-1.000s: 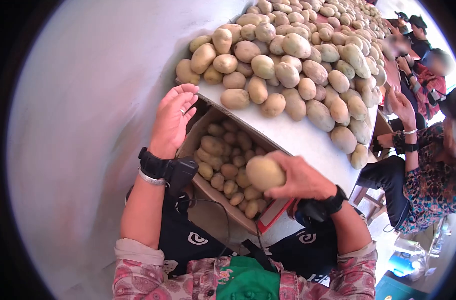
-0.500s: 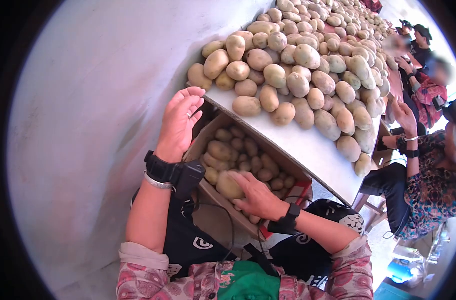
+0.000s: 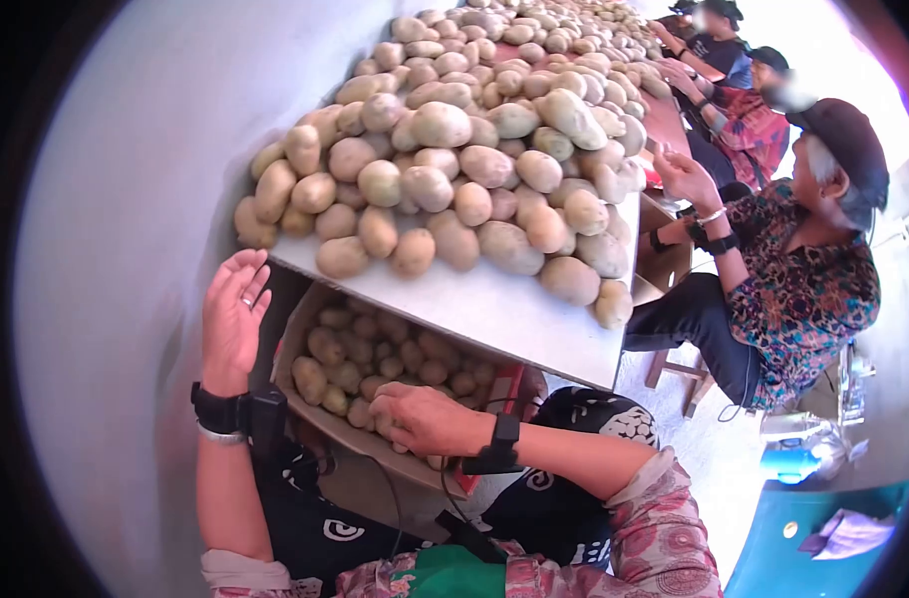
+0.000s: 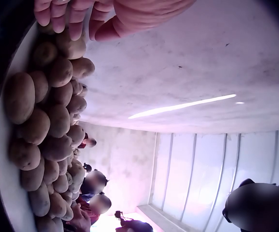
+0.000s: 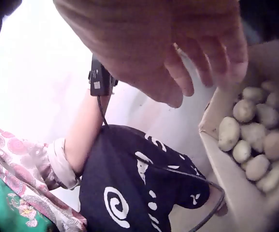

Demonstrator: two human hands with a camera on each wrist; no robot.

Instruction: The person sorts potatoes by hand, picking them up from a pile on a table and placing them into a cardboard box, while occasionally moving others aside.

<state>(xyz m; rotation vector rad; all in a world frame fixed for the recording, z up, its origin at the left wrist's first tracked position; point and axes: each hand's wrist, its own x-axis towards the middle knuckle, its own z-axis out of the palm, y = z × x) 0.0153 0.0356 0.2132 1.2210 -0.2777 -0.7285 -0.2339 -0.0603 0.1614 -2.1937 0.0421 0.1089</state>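
Note:
My left hand (image 3: pixel 234 311) is held up at the table's left corner, fingers loosely bent and nothing in them. In the left wrist view its fingertips overlap the nearest potatoes (image 4: pixel 59 72) of the pile. Low over the cardboard box (image 3: pixel 315 419) hangs my right hand (image 3: pixel 425 419), palm down. Its fingers (image 5: pixel 212 55) droop apart in the right wrist view, with no potato between them. Many smaller potatoes (image 3: pixel 350 349) lie inside the box, some hidden under that hand.
A large heap of potatoes (image 3: pixel 440 189) covers much of the white table (image 3: pixel 534 319), above the box. Several people sit along the right side, the nearest person (image 3: pixel 803 249) in a patterned shirt. A wall (image 3: pixel 126 249) runs close on the left. A cable (image 3: pixel 390 488) hangs by my knees.
My right hand has carried a large potato down into the box and let it go. The left hand keeps its pose. The head view has swung, shifting the table leftward.

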